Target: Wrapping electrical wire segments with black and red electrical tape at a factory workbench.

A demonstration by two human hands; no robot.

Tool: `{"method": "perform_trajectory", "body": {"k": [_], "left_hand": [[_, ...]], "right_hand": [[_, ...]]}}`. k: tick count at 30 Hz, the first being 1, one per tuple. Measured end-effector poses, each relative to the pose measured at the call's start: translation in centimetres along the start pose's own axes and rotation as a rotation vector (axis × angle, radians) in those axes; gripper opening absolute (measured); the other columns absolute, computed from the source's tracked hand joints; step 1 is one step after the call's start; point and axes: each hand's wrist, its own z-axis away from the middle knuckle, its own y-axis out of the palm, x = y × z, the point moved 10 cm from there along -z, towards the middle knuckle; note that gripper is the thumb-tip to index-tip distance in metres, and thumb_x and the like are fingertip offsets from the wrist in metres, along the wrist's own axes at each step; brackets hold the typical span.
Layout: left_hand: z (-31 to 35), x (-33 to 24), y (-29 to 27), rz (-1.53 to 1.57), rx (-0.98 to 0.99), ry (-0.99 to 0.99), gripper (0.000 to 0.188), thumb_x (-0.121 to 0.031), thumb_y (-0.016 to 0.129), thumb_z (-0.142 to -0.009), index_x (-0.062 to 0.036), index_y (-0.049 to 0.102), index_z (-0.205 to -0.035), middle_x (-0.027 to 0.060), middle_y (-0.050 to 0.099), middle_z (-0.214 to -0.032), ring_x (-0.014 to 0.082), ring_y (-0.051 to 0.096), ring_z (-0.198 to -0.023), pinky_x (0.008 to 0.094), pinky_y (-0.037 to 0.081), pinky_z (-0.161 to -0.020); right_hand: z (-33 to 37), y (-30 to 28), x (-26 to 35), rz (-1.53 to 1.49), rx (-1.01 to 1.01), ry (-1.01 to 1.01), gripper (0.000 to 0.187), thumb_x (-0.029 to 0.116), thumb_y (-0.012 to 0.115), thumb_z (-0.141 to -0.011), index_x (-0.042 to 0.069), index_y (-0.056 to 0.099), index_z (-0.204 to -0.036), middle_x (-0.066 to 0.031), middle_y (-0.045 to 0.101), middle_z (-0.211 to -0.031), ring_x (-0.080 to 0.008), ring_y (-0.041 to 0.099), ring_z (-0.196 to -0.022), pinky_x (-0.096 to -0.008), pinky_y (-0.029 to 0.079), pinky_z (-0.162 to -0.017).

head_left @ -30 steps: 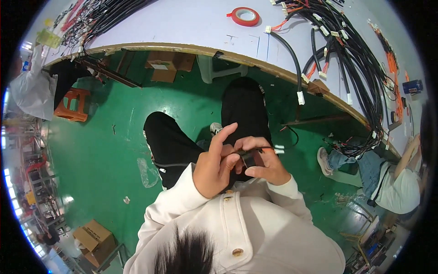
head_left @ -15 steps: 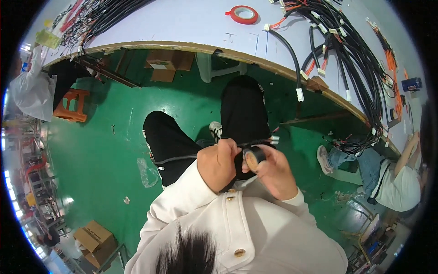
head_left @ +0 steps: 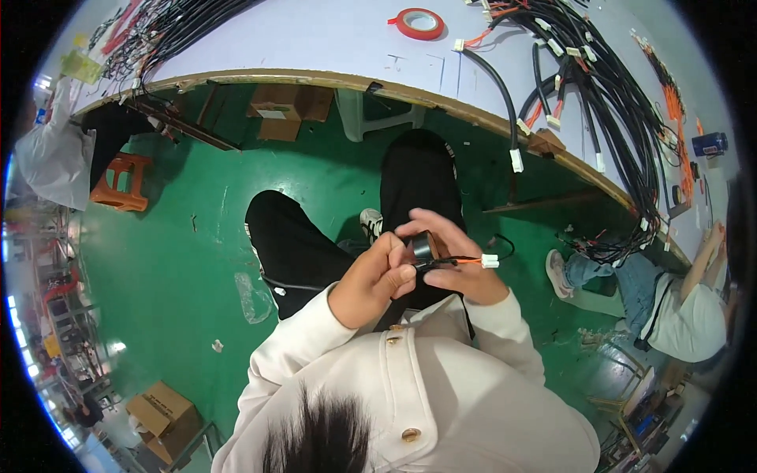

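Note:
My left hand (head_left: 369, 282) is closed, pinching a black wire harness (head_left: 419, 268) between thumb and fingertips above my lap. From the pinch the harness runs right, across my right hand, into orange wires that end in a white connector (head_left: 490, 261). My right hand (head_left: 473, 272) curves loosely around a roll of black tape (head_left: 423, 246), its fingers stretched above the roll and its thumb below. The roll sits close to the harness, just right of my left fingertips. Whether tape is stuck to the harness is hidden. A thin black wire loop (head_left: 505, 244) shows beyond the right hand.
Ahead, the white table (head_left: 331, 47) carries a red tape roll (head_left: 420, 24), black cable bundles (head_left: 623, 110) at right and more cables (head_left: 181, 39) at left. A connector-ended cable overhangs its edge. A co-worker (head_left: 686, 315) sits at right; an orange stool (head_left: 122, 181) stands left.
The tape roll has tipped and shifted slightly up and left, and my right fingers have stretched out over it. The harness's white connector now lies farther right and lower.

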Motion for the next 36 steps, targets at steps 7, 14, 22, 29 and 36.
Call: {"method": "perform_trajectory", "body": {"k": [7, 14, 22, 29, 36], "left_hand": [[1.6, -5.3, -0.3, -0.849, -0.343, 0.497, 0.026, 0.009, 0.050, -0.083, -0.0069, 0.030, -0.079, 0.0067, 0.044, -0.062, 0.0110, 0.041, -0.053, 0.0219, 0.037, -0.048], [1.3, -4.4, 0.8, -1.266, -0.310, 0.511, 0.025, 0.013, 0.056, -0.071, -0.0024, 0.037, -0.078, 0.0146, 0.051, -0.062, 0.0348, 0.055, -0.054, 0.0299, 0.042, -0.046], [0.4, -1.4, -2.0, -0.233, -0.152, 0.128, 0.020, 0.002, 0.045, -0.089, -0.0084, 0.029, -0.083, 0.0010, 0.037, -0.070, 0.0087, 0.035, -0.060, 0.0232, 0.033, -0.052], [0.3, -0.2, 0.1, 0.069, 0.031, -0.051, 0.020, -0.003, 0.048, -0.090, -0.0101, 0.029, -0.085, -0.0001, 0.038, -0.072, 0.0080, 0.035, -0.060, 0.0197, 0.030, -0.054], [1.7, -5.1, -0.8, -0.816, -0.379, 0.396, 0.020, 0.007, 0.056, -0.081, -0.0023, 0.042, -0.092, 0.0118, 0.056, -0.067, 0.0198, 0.060, -0.056, 0.0270, 0.043, -0.048]], "right_hand": [[0.4, 1.9, -2.7, -0.159, 0.006, 0.144, 0.046, 0.009, 0.068, -0.075, -0.002, 0.050, -0.115, -0.0074, 0.061, -0.094, -0.0087, 0.056, -0.075, -0.0227, 0.047, -0.064], [2.5, 2.3, -1.2, -0.180, -0.038, 0.208, 0.051, 0.039, 0.042, -0.087, -0.006, 0.051, -0.110, -0.0187, 0.061, -0.084, -0.0171, 0.052, -0.056, -0.0286, 0.045, -0.054], [2.0, 2.4, -0.3, -0.019, 0.207, -0.027, 0.028, 0.020, 0.053, -0.086, -0.002, 0.050, -0.102, -0.0163, 0.057, -0.102, -0.0200, 0.056, -0.081, -0.0316, 0.045, -0.071], [-0.7, 1.4, -0.7, 0.098, 0.137, 0.007, 0.060, 0.017, 0.070, -0.073, -0.001, 0.043, -0.124, -0.0090, 0.052, -0.111, -0.0148, 0.051, -0.102, -0.0289, 0.043, -0.086], [1.3, 1.7, -1.8, -0.121, 0.047, 0.083, 0.048, 0.020, 0.067, -0.071, -0.001, 0.049, -0.110, -0.0093, 0.058, -0.087, -0.0130, 0.054, -0.073, -0.0249, 0.044, -0.064]]}}
